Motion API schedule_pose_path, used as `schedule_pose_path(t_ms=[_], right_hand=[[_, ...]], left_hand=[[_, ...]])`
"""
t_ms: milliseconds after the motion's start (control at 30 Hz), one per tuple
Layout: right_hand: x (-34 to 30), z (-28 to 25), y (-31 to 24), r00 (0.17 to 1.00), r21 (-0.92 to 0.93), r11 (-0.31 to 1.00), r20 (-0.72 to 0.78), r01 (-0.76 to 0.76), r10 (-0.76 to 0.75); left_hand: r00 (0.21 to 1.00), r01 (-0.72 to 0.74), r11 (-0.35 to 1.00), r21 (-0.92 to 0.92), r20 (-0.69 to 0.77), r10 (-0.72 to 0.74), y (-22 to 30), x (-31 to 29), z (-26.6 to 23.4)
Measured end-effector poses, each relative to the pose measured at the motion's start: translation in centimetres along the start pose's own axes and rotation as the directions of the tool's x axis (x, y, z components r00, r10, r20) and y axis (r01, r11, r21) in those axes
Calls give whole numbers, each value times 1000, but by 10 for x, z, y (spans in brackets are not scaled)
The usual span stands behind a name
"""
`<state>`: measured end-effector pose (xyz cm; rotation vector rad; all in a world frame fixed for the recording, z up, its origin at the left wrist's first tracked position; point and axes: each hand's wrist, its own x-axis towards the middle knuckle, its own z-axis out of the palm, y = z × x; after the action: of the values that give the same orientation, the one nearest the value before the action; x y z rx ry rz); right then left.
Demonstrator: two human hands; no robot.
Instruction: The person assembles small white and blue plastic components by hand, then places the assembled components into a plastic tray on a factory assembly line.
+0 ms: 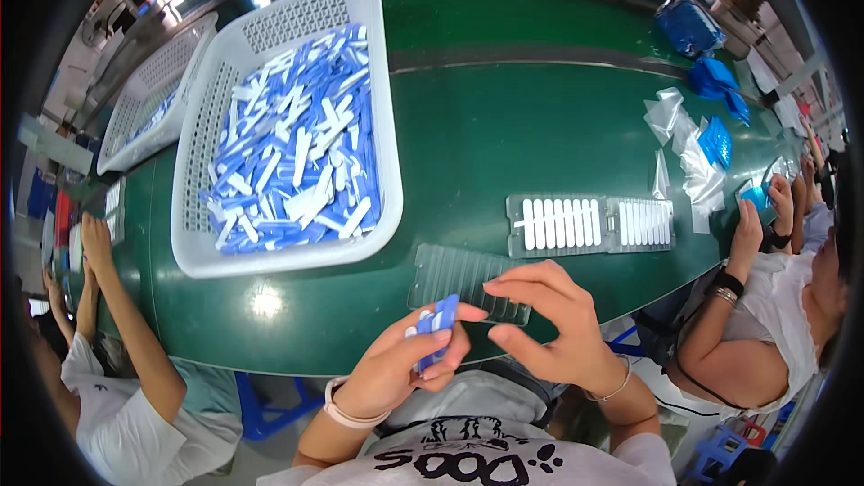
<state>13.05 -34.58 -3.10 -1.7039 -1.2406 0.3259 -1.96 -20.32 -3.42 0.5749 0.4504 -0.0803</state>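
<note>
Several small blue-and-white flat plastic sticks (436, 335) are bunched in my left hand (396, 364), its fingers closed round them. To its right, my right hand (562, 328) has thumb and index finger spread apart and holds nothing. Just beyond both hands lies a transparent grooved plastic tray (441, 272); my right hand covers part of it, and no sticks show in its visible grooves. Farther off to the right, a second transparent tray (515, 216) lies unfolded, with rows of white sticks (562, 222) in both halves.
A large white basket (200, 207) heaped with blue-and-white sticks stands left on the green table (468, 144). Another basket (117, 139) sits beyond it. Transparent bags (702, 171) and blue packets (715, 81) lie at the right. Co-workers sit on both sides, their hands at the table.
</note>
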Motion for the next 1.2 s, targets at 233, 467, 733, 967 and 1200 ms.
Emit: schedule_pose_path(t_ms=[233,467,733,967,1200], right_hand=[[-10,9,7,955,430,853,114,-294,272],[-17,4,3,929,577,732,167,-363,330],[-27,-1,24,941,-476,865,-193,158,-278],[-58,21,7,994,-751,657,-8,65,-107],[-38,7,13,988,-789,599,62,137,-144]], left_hand=[[996,-9,909,416,81,-27,-3,3,6],[999,9,877,481,31,-28,-9,3,3],[990,117,991,-63,-76,-121,-9,8,-2],[995,13,974,228,-104,11,-13,6,1],[992,65,900,432,-125,-12,-16,5,-5]])
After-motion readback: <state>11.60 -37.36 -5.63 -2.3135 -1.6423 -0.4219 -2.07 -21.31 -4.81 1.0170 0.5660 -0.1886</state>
